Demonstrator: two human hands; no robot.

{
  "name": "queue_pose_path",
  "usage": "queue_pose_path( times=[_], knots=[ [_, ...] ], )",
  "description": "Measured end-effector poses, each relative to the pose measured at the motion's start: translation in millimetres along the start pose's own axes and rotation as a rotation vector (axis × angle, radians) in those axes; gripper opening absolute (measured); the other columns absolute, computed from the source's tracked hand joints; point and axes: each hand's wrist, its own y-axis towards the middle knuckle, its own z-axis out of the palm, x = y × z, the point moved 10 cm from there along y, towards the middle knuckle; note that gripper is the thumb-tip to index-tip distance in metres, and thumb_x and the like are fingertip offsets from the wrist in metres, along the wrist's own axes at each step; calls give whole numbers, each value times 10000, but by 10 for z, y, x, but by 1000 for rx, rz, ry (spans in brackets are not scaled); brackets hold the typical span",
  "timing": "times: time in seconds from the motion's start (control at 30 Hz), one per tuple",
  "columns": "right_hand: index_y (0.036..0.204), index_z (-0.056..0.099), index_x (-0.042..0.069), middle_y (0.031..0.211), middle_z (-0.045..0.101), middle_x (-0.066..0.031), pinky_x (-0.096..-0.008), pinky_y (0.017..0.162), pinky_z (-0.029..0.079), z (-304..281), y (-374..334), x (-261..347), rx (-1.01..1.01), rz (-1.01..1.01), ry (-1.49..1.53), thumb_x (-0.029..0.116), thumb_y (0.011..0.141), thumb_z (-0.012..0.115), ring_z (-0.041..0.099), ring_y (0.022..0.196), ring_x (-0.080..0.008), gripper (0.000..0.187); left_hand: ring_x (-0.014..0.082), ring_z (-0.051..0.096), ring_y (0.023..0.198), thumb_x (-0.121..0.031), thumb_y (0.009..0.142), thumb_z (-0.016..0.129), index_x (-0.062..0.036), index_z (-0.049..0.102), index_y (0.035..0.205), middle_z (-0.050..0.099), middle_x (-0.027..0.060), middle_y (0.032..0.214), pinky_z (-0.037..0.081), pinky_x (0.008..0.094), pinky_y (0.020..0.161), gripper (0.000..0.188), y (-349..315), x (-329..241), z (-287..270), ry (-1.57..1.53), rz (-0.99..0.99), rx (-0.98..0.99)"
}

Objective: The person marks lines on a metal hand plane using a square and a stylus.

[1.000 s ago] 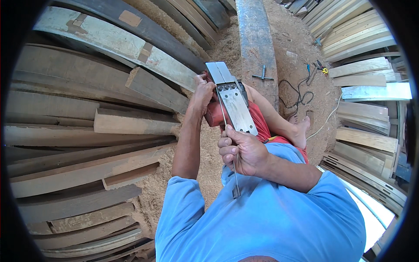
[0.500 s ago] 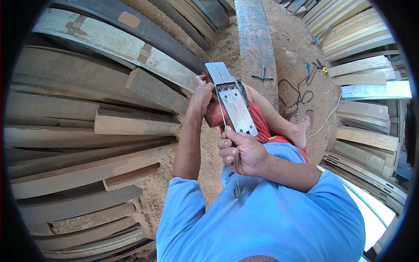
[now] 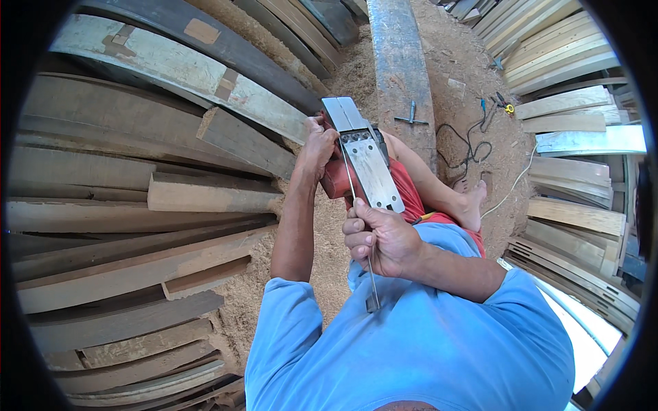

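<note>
Just past your blue shirt (image 3: 425, 335), your right grip (image 3: 384, 240) is closed around a thin metal rod (image 3: 372, 277), which slants up along the left edge of a red planer (image 3: 370, 171), sole up beside your red shorts (image 3: 406, 186). Your left grip (image 3: 318, 149), partly hidden, curls against the planer; how tightly, I cannot tell. Farther off, a T-shaped tool (image 3: 412, 116) lies on a plank (image 3: 404, 58).

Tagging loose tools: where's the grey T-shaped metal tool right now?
Head view, upper area right of centre: the grey T-shaped metal tool lies on the long worn wooden plank, left of the coiled black cable.
</note>
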Motion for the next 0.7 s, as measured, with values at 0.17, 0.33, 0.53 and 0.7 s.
queue_pose_path(
  times=[0.17,0.33,0.53,0.7],
  knots=[
    [971,527,116,816,520,32,-275,611,542,-4,2,10,-27,-12,-11,382,1133,415,508,599,-65,331,122,585,726,-77,883,532,16,351,1349,601,84,977,529,280,595,508,2,-14,-5,12,-7,2],
    [970,496,150,817,516,17,-280,592,545,-70,21,46,-56,-22,-38,371,1123,460,517,607,-70,271,114,566,693,-68,879,531,25,344,1370,590,71,939,503,263,580,534,-38,-14,11,-42,-41,-11],
    [971,493,161,816,515,35,-278,575,533,-53,-20,-3,-78,-13,-54,374,1123,460,517,602,-66,264,119,572,696,-55,879,527,32,339,1389,595,75,931,502,262,628,551,-43,-33,-2,-17,-33,-7],
    [993,511,174,809,514,42,-257,555,503,93,-173,223,-41,-21,-158,387,1116,475,509,607,-48,249,131,596,777,-64,908,539,38,311,1430,608,103,1021,532,295,687,579,-65,22,-35,-31,-35,3]
  ],
)
